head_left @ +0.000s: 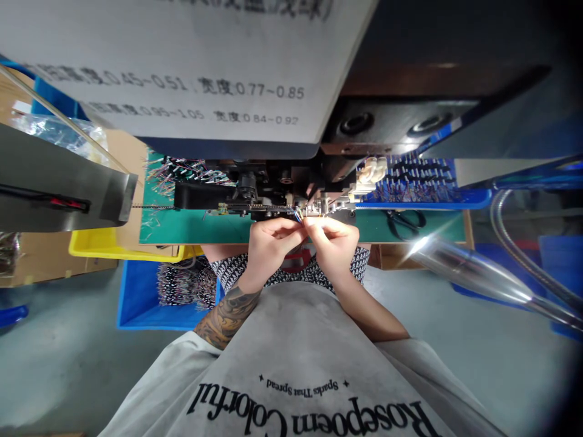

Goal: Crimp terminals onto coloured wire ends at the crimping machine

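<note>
Both hands meet at the front of a dark crimping machine (282, 176). My left hand (272, 246) is closed, thumb and fingers pinched around thin wires (298, 216), some of them blue and white. Right beside it, my right hand (334, 241) pinches the same small group of wires, with light-coloured ends pointing at the machine's lit working point. A narrow strip of terminals (152, 207) runs in from the left toward that point. The fingertips hide most of what lies between them.
Bundled wires lie in a blue tray (473, 199) at the right. Black-handled scissors (403, 223) rest on the green mat (204, 229). A bright lamp (473, 270) reaches in from the right. A blue bin (136, 303) of wire bundles and a yellow bin (104, 244) stand at left.
</note>
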Tool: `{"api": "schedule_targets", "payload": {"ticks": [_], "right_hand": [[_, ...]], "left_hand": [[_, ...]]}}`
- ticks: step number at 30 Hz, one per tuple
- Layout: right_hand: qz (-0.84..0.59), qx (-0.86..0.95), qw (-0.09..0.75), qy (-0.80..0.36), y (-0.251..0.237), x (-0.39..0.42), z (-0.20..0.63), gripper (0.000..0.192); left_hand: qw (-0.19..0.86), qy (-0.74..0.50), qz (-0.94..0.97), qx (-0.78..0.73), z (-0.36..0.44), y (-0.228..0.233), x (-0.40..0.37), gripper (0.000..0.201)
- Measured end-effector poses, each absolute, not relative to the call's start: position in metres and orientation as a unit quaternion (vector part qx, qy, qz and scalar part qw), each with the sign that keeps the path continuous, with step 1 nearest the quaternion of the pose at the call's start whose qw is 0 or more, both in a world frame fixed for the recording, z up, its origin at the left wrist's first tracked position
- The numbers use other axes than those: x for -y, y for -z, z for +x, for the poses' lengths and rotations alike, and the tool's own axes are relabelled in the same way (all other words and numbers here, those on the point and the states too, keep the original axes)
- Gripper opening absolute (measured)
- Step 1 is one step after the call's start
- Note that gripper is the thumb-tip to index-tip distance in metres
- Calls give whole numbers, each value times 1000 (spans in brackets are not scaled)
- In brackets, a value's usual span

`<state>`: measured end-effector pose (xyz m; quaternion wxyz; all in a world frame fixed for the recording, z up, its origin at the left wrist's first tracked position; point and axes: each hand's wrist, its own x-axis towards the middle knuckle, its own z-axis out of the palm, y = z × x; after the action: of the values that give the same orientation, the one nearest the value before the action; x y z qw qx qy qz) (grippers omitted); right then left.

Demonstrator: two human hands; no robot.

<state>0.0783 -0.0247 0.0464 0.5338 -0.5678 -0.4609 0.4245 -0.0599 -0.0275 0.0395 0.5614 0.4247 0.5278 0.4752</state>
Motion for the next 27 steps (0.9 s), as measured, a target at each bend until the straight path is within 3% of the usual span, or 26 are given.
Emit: {"api": "schedule_targets", "payload": {"ticks": [13,21,27], "right_hand": [[-587,435,538,-420,-48,17,76,42],[-567,459,521,-444,-42,24,83,26],[-584,453,533,-411,-39,25,84,37]], "left_hand": [[537,-503,424,-528,-59,-32,27,13],[541,-473,431,-546,-57,-45,25,12],[553,-489,424,-525,-54,-50,25,15]]}}
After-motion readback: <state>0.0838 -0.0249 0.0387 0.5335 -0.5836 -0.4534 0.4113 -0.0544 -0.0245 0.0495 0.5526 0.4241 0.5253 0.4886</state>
